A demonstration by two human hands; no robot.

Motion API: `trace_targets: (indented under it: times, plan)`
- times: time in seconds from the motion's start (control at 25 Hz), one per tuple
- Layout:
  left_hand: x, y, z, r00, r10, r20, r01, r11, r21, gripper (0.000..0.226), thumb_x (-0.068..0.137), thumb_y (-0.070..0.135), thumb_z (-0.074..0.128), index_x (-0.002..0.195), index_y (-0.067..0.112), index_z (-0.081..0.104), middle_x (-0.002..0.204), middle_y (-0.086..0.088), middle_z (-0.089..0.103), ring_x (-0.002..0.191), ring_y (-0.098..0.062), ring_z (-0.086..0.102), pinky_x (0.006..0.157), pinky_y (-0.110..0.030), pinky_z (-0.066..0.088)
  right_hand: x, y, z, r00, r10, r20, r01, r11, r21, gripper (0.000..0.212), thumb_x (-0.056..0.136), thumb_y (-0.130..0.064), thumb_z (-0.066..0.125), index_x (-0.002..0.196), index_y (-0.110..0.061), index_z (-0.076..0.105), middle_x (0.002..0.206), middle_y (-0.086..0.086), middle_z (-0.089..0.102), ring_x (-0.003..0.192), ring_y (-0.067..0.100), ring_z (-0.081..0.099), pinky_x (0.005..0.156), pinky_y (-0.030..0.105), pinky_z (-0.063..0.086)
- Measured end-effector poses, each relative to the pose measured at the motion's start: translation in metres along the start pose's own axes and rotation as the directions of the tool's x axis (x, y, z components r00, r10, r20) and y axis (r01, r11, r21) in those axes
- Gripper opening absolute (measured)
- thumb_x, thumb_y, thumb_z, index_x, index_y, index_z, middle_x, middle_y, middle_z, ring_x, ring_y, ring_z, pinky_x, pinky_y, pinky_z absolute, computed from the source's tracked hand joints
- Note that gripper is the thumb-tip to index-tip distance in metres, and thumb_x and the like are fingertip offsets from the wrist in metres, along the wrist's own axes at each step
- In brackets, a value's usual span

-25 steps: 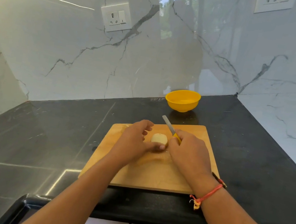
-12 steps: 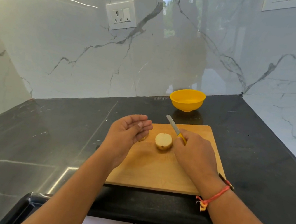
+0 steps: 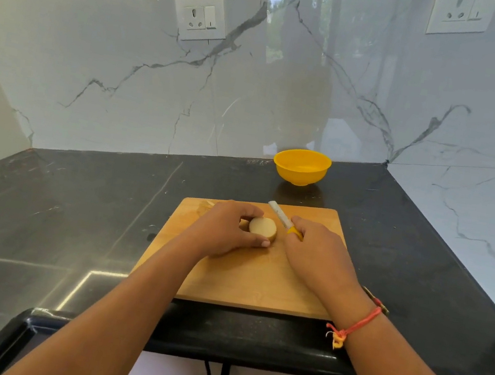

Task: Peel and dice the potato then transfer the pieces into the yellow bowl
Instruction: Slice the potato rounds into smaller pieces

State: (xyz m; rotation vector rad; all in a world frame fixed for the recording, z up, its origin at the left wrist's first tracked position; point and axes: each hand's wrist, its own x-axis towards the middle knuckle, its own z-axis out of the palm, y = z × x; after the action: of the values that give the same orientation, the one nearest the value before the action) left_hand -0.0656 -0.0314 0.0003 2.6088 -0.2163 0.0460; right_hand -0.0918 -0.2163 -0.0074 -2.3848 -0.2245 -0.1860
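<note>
A pale potato piece [image 3: 262,227] with its cut face up sits on the wooden cutting board [image 3: 250,282]. My left hand [image 3: 226,231] grips it, thumb in front and fingers curled behind. My right hand [image 3: 316,253] holds a knife [image 3: 281,218] by its yellow handle, the blade pointing away and left, just right of the potato and apart from it. A small scrap [image 3: 206,203] lies at the board's far left corner. The yellow bowl [image 3: 301,166] stands behind the board, near the wall.
The board lies on a dark stone counter [image 3: 74,208] with marble walls behind and to the right. The counter's front edge [image 3: 247,343] runs just under my forearms. Wall sockets [image 3: 200,16] sit above the counter.
My left hand, which had lifted off open half a second ago, has come back down and taken hold of the potato piece. The right hand and knife stayed beside it.
</note>
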Motion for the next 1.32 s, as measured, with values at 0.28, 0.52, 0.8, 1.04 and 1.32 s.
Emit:
trace_targets:
  times: [0.28, 0.52, 0.8, 1.04, 1.32]
  plan:
    - [-0.004, -0.001, 0.013, 0.983, 0.065, -0.173, -0.063, 0.998, 0.019, 0.043, 0.077, 0.049, 0.078, 0.113, 0.027, 0.072, 0.106, 0.012, 0.071, 0.097, -0.007, 0.061, 0.084, -0.031, 0.054, -0.012, -0.01, -0.001, 0.996, -0.084, 0.004, 0.083, 0.976, -0.202, 0.042, 0.101, -0.026, 0.042, 0.142, -0.027, 0.054, 0.105, 0.002, 0.071, 0.08, 0.015, 0.055, 0.066, 0.028, 0.044]
    - [0.001, -0.005, 0.026, 0.962, 0.093, -0.259, -0.065, 0.992, 0.112, 0.051, 0.076, 0.062, 0.07, 0.108, 0.023, 0.073, 0.098, 0.008, 0.072, 0.089, -0.01, 0.06, 0.082, -0.041, 0.053, -0.016, -0.014, 0.001, 0.995, -0.099, -0.017, 0.09, 0.953, -0.288, 0.036, 0.103, -0.029, 0.042, 0.134, -0.025, 0.06, 0.094, 0.003, 0.069, 0.078, 0.015, 0.057, 0.067, 0.03, 0.049]
    - [0.001, -0.003, 0.03, 0.948, 0.099, -0.303, -0.068, 0.991, 0.112, 0.04, 0.078, 0.057, 0.07, 0.09, 0.018, 0.07, 0.082, 0.005, 0.067, 0.078, -0.011, 0.056, 0.074, -0.035, 0.046, -0.017, -0.017, 0.006, 0.994, -0.109, 0.002, 0.103, 0.938, -0.332, 0.037, 0.107, -0.031, 0.039, 0.14, -0.025, 0.054, 0.105, 0.004, 0.068, 0.084, 0.016, 0.054, 0.069, 0.026, 0.041]
    - [0.002, -0.006, 0.032, 0.946, 0.105, -0.307, -0.072, 0.991, 0.116, 0.041, 0.079, 0.059, 0.068, 0.074, 0.019, 0.063, 0.069, 0.008, 0.058, 0.068, -0.008, 0.048, 0.064, -0.032, 0.035, -0.012, -0.013, 0.015, 0.993, -0.118, 0.013, 0.115, 0.933, -0.34, 0.034, 0.106, -0.029, 0.038, 0.133, -0.024, 0.059, 0.097, 0.003, 0.065, 0.079, 0.014, 0.051, 0.067, 0.028, 0.043]
    - [0.001, -0.01, 0.029, 0.951, 0.103, -0.291, -0.083, 0.993, 0.081, 0.048, 0.079, 0.059, 0.069, 0.085, 0.012, 0.073, 0.083, -0.001, 0.069, 0.079, -0.016, 0.06, 0.075, -0.045, 0.053, -0.007, -0.014, 0.018, 0.99, -0.135, 0.042, 0.14, 0.897, -0.419, 0.033, 0.108, -0.028, 0.036, 0.136, -0.023, 0.054, 0.099, 0.003, 0.063, 0.078, 0.014, 0.047, 0.065, 0.028, 0.039]
